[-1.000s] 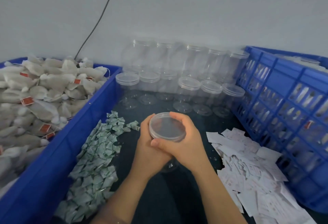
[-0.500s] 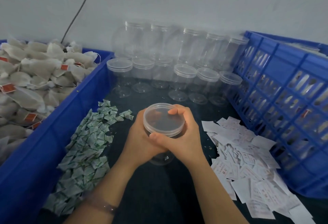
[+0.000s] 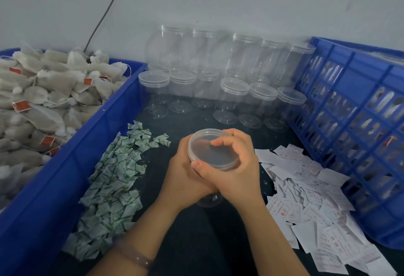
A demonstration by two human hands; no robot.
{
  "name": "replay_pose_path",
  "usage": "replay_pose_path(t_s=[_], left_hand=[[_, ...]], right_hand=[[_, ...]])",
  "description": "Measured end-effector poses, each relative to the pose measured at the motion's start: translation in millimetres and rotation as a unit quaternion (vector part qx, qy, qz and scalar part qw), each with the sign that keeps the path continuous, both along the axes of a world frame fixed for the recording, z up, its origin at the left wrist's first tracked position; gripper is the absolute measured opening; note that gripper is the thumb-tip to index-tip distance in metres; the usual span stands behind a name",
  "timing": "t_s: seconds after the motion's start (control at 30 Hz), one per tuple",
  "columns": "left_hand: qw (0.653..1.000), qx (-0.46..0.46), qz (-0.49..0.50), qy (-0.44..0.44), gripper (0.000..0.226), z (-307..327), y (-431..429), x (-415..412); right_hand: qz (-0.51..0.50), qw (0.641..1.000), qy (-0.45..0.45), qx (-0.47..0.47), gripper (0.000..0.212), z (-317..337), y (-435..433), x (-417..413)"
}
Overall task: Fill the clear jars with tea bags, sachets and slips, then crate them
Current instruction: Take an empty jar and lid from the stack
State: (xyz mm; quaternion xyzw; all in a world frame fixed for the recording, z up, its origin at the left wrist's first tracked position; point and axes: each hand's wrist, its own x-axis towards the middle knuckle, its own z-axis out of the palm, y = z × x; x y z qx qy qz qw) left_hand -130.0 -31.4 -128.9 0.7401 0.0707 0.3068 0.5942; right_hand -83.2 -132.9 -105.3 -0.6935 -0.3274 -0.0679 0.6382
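Jar: I see one clear jar point(image 3: 210, 199) upright between both hands at the middle of the dark table point(image 3: 196, 243). I cannot tell whether its base touches the top.
Lid: a clear lid point(image 3: 203, 147) sits on the jar's mouth.
Right hand: my view has the right hand point(image 3: 237, 167) over the lid, fingers curled across the far rim and the thumb against the near rim, gripping it.
Left hand: the left hand point(image 3: 185, 177) is wrapped round the jar's body from the left, partly under the right hand. A bracelet point(image 3: 136, 256) is on that wrist.
Sachets: a pile of green-and-white sachets point(image 3: 113, 177) lies just left of the hands.
Slips: white printed slips point(image 3: 306, 199) lie in a heap just right of them.
Spare jars: lidded empty jars point(image 3: 235, 92) stand in rows against the wall behind, some stacked.
Tea bags: I see tea bags point(image 3: 43, 100) with red tags heaped in a blue bin point(image 3: 65, 177) on the left.
Crate: a blue slatted crate point(image 3: 349, 122) stands on the right, with filled jars dimly visible through its slats.
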Motion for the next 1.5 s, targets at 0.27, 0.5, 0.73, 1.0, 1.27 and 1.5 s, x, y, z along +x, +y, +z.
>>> replay_pose_path(t_s=[0.27, 0.5, 0.73, 1.0, 1.27, 1.5], left_hand=[[1.0, -0.003, -0.024, -0.016, 0.072, 1, -2, 1], [0.999, 0.01, 0.039, -0.034, 0.064, 0, -23, 4], [0.992, 0.011, -0.125, -0.004, 0.083, 2, 5, -9], [1.0, -0.009, -0.028, 0.001, 0.08, -5, -4, -4], [1.0, -0.008, -0.018, -0.01, 0.074, -4, -4, -3], [1.0, -0.007, -0.027, -0.004, 0.077, -6, -2, -2]], right_hand=[[0.029, 0.999, -0.01, -0.039, 0.046, 3, -10, 3], [-0.069, 0.996, 0.015, -0.048, 0.064, 2, -4, -3], [0.121, 0.989, -0.005, -0.08, 0.057, 15, -27, 9], [0.05, 0.995, 0.025, -0.079, 0.101, 7, -29, 13], [0.046, 0.996, 0.035, -0.073, 0.103, -1, -20, 6], [0.06, 0.996, 0.007, -0.073, 0.105, -5, -22, 9]])
